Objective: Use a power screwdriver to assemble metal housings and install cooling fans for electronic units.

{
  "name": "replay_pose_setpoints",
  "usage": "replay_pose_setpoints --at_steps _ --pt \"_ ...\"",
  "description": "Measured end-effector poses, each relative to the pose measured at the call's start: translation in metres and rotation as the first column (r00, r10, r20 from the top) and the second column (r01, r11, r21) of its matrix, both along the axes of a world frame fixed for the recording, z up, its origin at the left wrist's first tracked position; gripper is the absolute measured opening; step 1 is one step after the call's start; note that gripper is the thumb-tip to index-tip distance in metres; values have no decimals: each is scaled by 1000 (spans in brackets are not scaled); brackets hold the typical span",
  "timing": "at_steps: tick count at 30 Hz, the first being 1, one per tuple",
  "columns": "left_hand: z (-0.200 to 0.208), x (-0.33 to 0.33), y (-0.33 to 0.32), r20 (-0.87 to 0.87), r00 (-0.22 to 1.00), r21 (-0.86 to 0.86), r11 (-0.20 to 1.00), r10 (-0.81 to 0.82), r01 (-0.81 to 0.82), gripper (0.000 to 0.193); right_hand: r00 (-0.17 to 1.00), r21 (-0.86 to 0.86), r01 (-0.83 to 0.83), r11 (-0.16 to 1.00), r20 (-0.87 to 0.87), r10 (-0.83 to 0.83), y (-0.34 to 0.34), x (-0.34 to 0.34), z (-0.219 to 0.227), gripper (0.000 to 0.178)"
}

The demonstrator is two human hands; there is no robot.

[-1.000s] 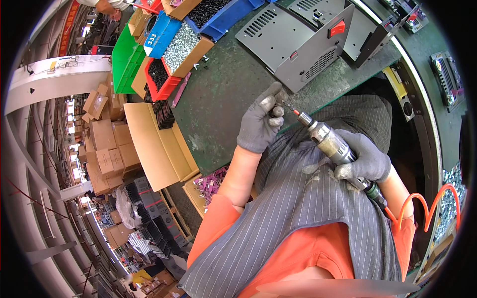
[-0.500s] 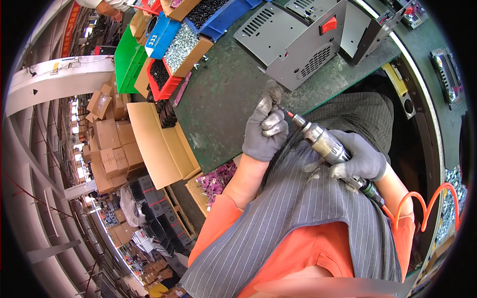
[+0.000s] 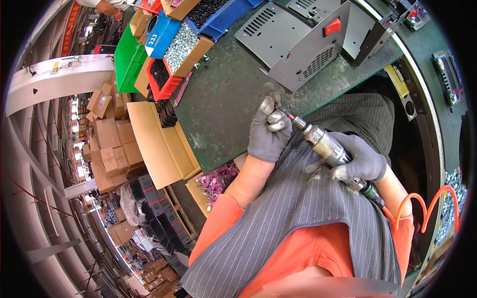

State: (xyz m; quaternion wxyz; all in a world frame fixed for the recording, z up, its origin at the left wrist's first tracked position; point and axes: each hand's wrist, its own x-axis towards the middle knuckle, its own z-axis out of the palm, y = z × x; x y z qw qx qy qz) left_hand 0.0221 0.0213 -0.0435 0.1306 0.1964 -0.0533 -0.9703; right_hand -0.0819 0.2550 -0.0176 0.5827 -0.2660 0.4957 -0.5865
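My right hand (image 3: 360, 156), in a grey glove, is wrapped round a pneumatic screwdriver (image 3: 325, 145) with a silver body. Its red-collared bit points up and left toward my left hand (image 3: 271, 126). That hand wears a dirty grey glove, with thumb and fingers pinched together by the bit's tip; whatever they hold is too small to make out. Just beyond my left fingertips stands a grey sheet-metal housing (image 3: 305, 64) with a red rocker switch (image 3: 332, 27) and vent slots, resting on the dark green bench (image 3: 213, 124).
At the far left of the bench are a red bin of black screws (image 3: 166, 92), a box of silver screws (image 3: 191, 58), a blue bin (image 3: 233, 20) and a green bin (image 3: 126, 59). An orange coiled air hose (image 3: 425, 208) runs at the right. An open carton (image 3: 159, 149) stands left.
My left hand has shifted slightly right and down, closer to the screwdriver. The screwdriver and my right hand have barely moved.
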Motion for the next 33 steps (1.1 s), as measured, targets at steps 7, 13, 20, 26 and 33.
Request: replay_pose_setpoints --at_steps 7,13,20,26,33 --pt "-6 0 4 -36 999 -4 1000 6 -6 30 997 49 -11 999 79 8 0 2 3 73" --pt "-5 0 4 -41 999 20 1000 -3 3 27 994 68 -12 998 -105 19 1 2 -4 74" --pt "0 -2 8 -9 1000 64 998 -15 16 20 998 18 -5 1000 56 4 3 5 -4 75" --pt "-3 -2 10 -34 999 -25 999 -24 23 14 1000 2 -5 1000 -10 5 5 2 -1 75" --pt "5 -3 27 37 994 -462 884 99 -71 18 982 3 15 1000 -189 -15 11 2 1 78"
